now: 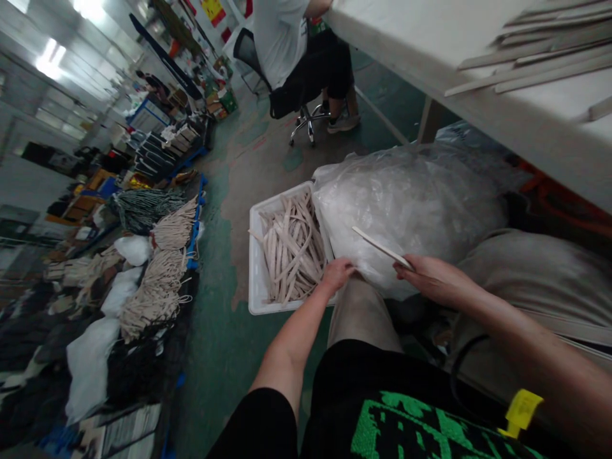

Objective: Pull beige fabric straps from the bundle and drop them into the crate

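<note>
My right hand (433, 278) is closed on a flat beige strip (380, 247) that points up and left, in front of a big clear plastic bag (406, 204). My left hand (337, 273) reaches down at the near right corner of a white plastic bin (255, 268) on the floor. The bin holds several more beige strips (294, 252). The left fingers curl downward over the bin's edge and what they hold, if anything, is hidden. My knee (358, 306) in grey trousers sits between the two hands.
A white worktable (478, 70) with several long strips (535, 64) runs across the top right. A seated person (291, 44) on an office chair is at the back. Bundles of cords, white bags and stacked boxes (153, 274) line the left side of the green floor.
</note>
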A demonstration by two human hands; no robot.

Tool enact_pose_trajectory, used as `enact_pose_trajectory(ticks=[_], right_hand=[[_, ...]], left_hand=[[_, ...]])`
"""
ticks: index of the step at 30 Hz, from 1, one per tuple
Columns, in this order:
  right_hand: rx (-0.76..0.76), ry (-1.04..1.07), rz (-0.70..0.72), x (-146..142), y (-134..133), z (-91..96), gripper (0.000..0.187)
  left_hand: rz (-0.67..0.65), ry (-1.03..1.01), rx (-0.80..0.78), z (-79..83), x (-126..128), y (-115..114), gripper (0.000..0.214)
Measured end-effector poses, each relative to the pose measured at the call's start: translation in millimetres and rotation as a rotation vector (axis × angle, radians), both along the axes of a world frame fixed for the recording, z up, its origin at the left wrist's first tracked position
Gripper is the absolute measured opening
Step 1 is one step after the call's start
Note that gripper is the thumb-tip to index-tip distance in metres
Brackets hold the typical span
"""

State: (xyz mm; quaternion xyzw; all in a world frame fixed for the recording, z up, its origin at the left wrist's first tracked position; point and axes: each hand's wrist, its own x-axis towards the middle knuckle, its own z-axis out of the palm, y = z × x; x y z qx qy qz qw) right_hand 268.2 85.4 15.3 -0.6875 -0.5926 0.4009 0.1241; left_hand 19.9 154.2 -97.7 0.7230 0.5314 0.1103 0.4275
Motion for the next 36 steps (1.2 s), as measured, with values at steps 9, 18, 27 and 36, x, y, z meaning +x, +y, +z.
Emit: enact_pose_trajectory(ticks=[9, 18, 27, 36], right_hand=[[-0.141, -0.11, 0.024, -1.0, 40.9, -5.4, 0.028], [-0.094, -0.353, 0.006, -33.7, 41.1, -10.5, 0.048], [-0.18, -0.374, 0.094, -17.6, 59.1, -22.1, 0.031], [-0.162, -0.381, 0.119, -15.9, 64.2, -18.5, 0.028]], left_hand=[[-0.224, 0.003, -0.032, 52.2, 30.3, 55.3, 0.015], [-0.283, -0.053, 0.021, 79.9, 51.1, 44.5, 0.02], [-0.292, -0.005, 0.134, 72.4, 56.4, 49.3, 0.017], [-0.051, -0.162, 0.327, 28.7, 46.0, -31.5, 0.02]])
